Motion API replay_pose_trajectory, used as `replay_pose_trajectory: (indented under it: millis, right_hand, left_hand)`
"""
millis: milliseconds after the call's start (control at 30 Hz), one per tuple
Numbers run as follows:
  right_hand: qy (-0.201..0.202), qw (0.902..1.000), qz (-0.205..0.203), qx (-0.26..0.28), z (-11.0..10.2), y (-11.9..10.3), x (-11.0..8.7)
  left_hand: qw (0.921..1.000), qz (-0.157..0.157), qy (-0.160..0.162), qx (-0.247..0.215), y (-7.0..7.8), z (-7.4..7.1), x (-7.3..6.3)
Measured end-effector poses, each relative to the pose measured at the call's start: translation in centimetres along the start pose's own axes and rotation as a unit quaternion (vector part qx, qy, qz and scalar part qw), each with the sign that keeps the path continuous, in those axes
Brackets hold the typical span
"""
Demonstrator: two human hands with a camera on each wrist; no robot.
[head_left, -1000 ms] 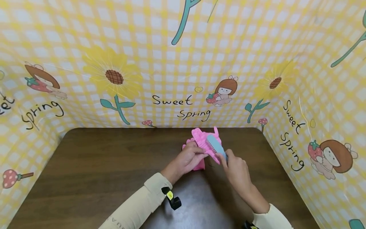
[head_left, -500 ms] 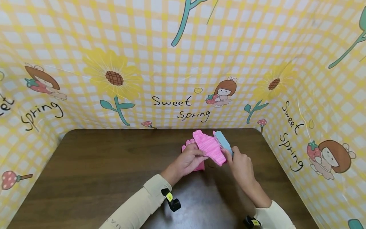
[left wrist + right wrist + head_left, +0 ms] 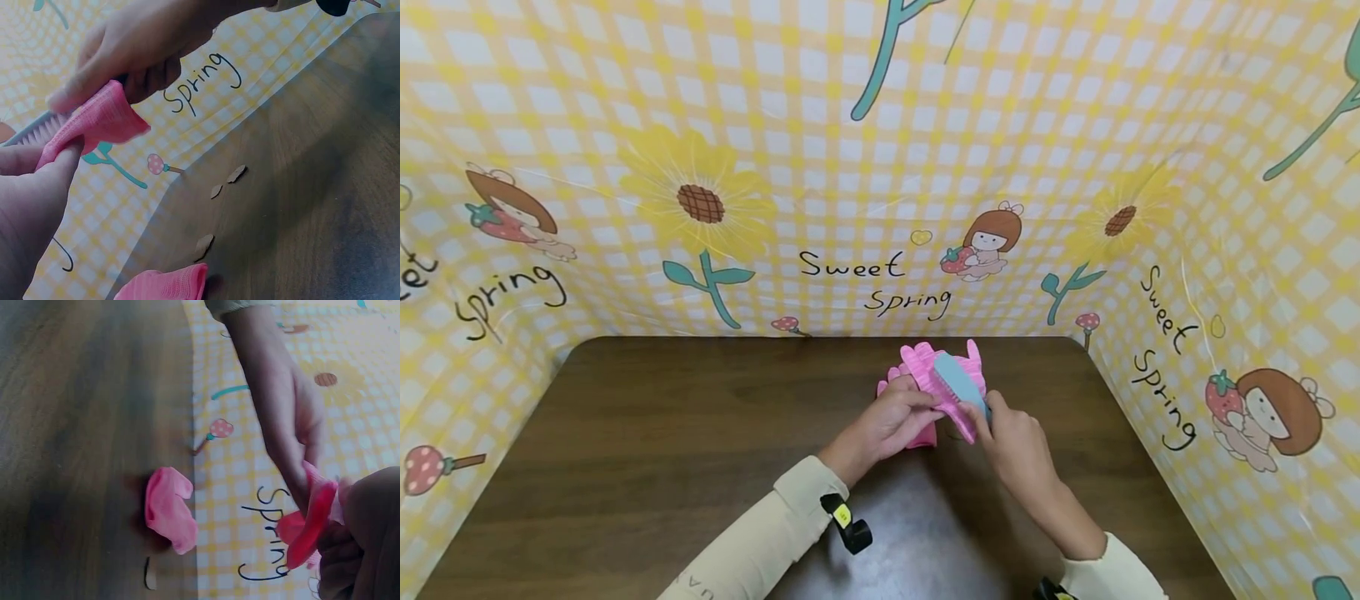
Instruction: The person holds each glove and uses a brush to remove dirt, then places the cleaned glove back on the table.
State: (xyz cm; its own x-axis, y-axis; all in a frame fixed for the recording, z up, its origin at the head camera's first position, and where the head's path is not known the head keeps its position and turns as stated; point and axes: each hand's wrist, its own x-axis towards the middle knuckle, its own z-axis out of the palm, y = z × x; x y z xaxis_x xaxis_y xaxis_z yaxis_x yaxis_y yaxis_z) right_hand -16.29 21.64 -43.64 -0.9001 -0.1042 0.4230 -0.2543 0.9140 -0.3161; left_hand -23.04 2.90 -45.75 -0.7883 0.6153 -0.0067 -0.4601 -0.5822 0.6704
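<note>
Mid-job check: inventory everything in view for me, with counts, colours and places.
Held glove: 1, pink, above the table
Brush: 1, light blue, over the held glove
Second glove: 1, pink, on the table
Flat scraps: at least 3, brown, on the table
Table: 1, dark brown, under both gloves
Printed sheet: 1, mainly yellow and white, behind and beside the table
Left hand: 1, bare, pinching the held glove
Right hand: 1, bare, gripping the brush
Sleeves: 2, cream, on the forearms
Wrist devices: 2, black, at the cuffs

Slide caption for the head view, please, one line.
Left hand grips a pink glove, right hand holds a blue brush over it; another pink glove lies on the table.
</note>
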Motion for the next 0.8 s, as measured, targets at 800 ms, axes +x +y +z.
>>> replay_pose_trajectory:
  millis: [800]
  right_hand:
    - [0.057, 0.997, 0.032, -0.041, 0.8, 2.1, 0.9]
  left_hand:
    - [0.9993, -0.012, 0.001, 0.035, -0.5, -0.2, 0.0]
